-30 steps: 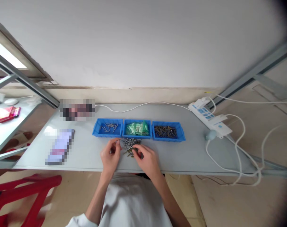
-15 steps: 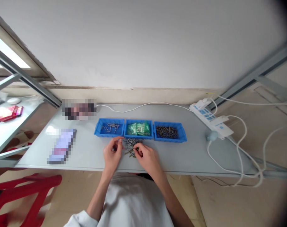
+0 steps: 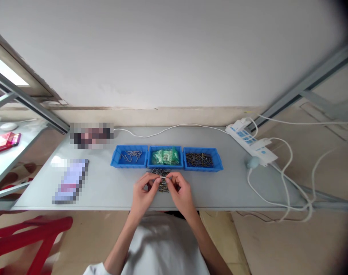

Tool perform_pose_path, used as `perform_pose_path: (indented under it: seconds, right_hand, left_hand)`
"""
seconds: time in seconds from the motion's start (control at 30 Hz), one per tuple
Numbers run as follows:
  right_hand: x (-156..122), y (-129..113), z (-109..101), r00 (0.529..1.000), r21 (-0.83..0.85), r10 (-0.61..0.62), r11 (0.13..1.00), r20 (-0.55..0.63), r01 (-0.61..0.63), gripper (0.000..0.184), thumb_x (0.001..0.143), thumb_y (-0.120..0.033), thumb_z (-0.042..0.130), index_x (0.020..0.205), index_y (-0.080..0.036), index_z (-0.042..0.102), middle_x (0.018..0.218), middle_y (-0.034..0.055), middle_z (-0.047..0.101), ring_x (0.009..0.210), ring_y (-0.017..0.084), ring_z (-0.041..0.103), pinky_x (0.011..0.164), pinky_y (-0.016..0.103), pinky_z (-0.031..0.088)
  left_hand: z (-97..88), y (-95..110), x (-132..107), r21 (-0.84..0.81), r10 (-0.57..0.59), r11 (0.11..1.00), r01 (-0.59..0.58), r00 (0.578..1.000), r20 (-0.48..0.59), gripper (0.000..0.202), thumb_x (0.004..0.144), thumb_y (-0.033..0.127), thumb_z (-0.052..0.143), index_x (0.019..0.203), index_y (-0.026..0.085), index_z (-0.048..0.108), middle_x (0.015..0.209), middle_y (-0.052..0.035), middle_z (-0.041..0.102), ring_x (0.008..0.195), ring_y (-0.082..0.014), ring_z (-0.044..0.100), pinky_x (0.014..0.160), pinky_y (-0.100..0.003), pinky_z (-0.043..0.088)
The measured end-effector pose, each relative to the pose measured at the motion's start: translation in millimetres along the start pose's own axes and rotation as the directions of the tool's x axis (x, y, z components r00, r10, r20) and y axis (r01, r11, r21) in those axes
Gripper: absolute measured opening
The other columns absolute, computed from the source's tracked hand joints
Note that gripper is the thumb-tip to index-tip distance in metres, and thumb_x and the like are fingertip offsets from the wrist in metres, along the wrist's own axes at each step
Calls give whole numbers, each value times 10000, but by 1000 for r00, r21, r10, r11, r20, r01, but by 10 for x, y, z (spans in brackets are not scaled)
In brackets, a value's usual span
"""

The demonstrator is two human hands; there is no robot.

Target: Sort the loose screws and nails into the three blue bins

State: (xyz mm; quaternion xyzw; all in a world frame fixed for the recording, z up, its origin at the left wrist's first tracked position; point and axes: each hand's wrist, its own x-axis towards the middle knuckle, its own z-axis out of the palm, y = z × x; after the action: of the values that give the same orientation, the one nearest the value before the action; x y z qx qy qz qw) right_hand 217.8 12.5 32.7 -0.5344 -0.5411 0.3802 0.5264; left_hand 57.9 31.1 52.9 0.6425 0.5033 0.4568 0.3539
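My left hand [image 3: 145, 191] and my right hand [image 3: 181, 193] meet over a heap of thin metal screws or nails [image 3: 164, 187] on the table. Both are closed in a pinch. Between their fingertips is a small slim pale piece [image 3: 163, 177], too small to tell its exact kind. Just behind the heap stand three blue bins in a row. In the left bin [image 3: 114, 162] lie several silvery screws or nails [image 3: 133, 155]. A green plastic bag [image 3: 165, 156] with pale pieces fills the middle bin [image 3: 165, 167]. Many brownish screws or nails [image 3: 199, 159] lie in the right bin [image 3: 218, 165].
A blurred-out phone-like object [image 3: 70, 181] lies on the table [image 3: 105, 194] at left, with another blurred item [image 3: 92, 135] behind it. A white power strip [image 3: 251, 143] with cables lies at right. A red stool [image 3: 44, 233] stands at lower left.
My two hands were apart, the right one at the heap and the left beside it. They have come together over the heap, with the slim piece between their fingertips. The view has shifted slightly.
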Motion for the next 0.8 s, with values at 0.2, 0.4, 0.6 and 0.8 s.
perform_pose_path:
  seconds: [0.2,0.4,0.6,0.8]
  right_hand:
    - [-1,4,-24,998,23,-11,1000,66,9,214,1032,-416,588,1015,-220,671,660,-57,391,594,139,421,570,249,381]
    - [2,-8,-35,998,77,43,996,43,-46,238,1037,-411,589,1094,-214,708,658,-44,479,586,139,461,566,248,384]
    - [11,48,-49,995,76,102,992,-9,-101,294,1029,-464,590,1025,-206,731,641,-32,512,577,141,476,554,250,389]
    - [20,-7,-52,996,60,85,995,-21,-84,309,1024,-469,585,990,-204,741,634,-25,524,574,142,479,547,248,389]
  left_hand:
    - [104,-13,-18,-79,-20,997,19,1000,-2,191,970,378,695,960,203,773,907,-59,721,617,-124,553,605,-243,479]
    - [134,-98,-58,-92,-100,991,94,993,-68,232,1025,407,612,1061,211,731,946,-64,781,605,-131,607,627,-256,514]
    - [154,-104,-55,-33,-87,996,85,995,-48,164,989,344,652,1020,220,756,842,-28,771,559,-119,572,604,-238,500]
    - [134,-76,-40,10,-114,993,114,994,4,152,953,312,683,1018,221,785,624,21,684,522,-124,582,567,-222,485]
